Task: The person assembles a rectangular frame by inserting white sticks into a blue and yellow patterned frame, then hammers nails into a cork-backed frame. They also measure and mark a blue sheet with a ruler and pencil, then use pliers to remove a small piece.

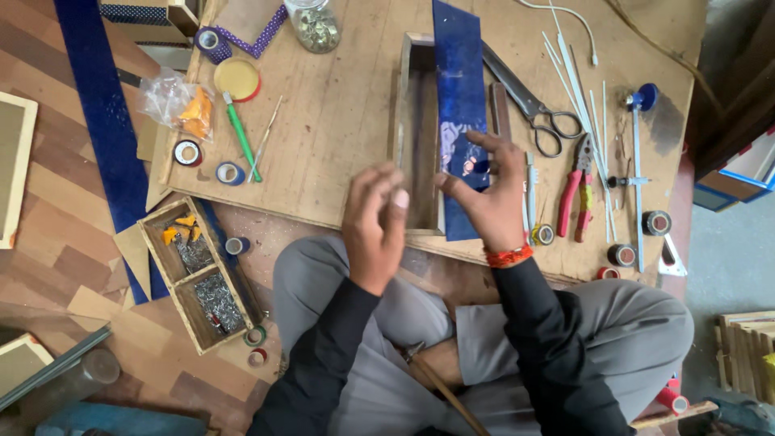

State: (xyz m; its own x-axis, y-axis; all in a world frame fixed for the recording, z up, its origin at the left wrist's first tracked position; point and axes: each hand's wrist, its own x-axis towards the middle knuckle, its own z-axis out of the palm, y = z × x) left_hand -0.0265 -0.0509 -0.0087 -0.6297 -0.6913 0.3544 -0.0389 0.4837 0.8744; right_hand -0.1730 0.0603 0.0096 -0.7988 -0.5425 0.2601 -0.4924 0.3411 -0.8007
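Hovering hands [375, 222] [484, 194] over cluttered plywood board [339, 113], seemingly empty.

Both arms are raised before the body. The left hand [375, 226] is blurred, fingers [395, 202] loosely curled. The right hand [487, 198] is spread, fingers apart, nothing gripped.

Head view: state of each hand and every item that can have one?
left hand: empty, fingers curled, above wooden box
right hand: open, fingertips at blue strip
wooden box: open, no lid
blue strip: lying over box's right edge
scissors: closed, flat
red pliers: closed, flat
glass jar: upright, partly filled
divided tray: open, filled
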